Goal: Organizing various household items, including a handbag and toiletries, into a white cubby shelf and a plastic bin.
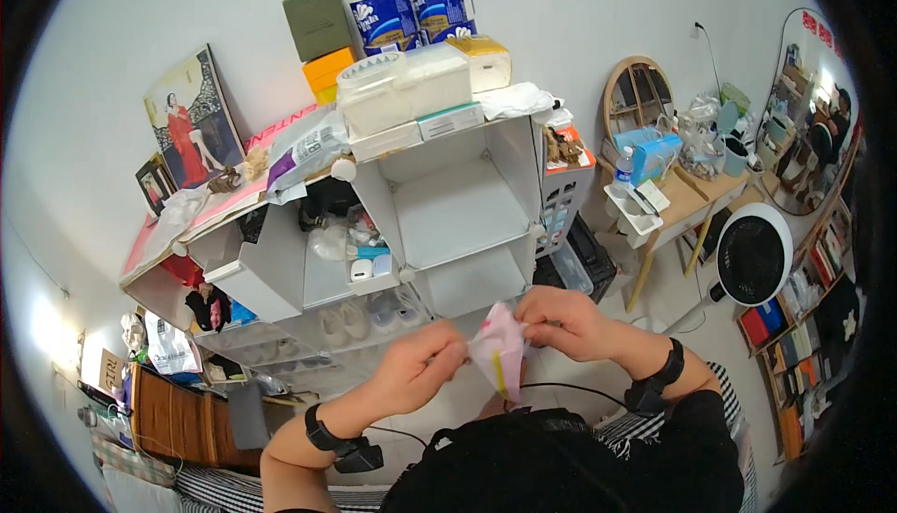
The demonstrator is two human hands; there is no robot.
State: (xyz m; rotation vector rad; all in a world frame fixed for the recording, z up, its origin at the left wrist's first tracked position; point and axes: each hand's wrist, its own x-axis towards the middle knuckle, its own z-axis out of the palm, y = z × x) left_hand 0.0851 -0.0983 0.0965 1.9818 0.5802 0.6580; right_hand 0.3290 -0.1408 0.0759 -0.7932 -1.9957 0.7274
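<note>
A small pink plastic bag [499, 352] with a yellow strip down its side is stretched between my two hands in front of my body. My left hand [425, 366] pinches its left corner, and my right hand [564, 322] grips the upper right corner. Both hands are raised in front of a white cube shelving unit [459, 201]. Just beyond them, pale shoes [345, 325] show behind clear doors low in the unit. Whether the bag contains anything cannot be made out.
Atop the shelves stand blue tissue packs [413, 14], a white lidded box [405, 85] and a dark green box [317, 21]. To the right are a grey basket [565, 197], a wooden dressing table [690, 197] and a round-headed fan [754, 254]. A brown wooden cabinet [179, 415] stands left.
</note>
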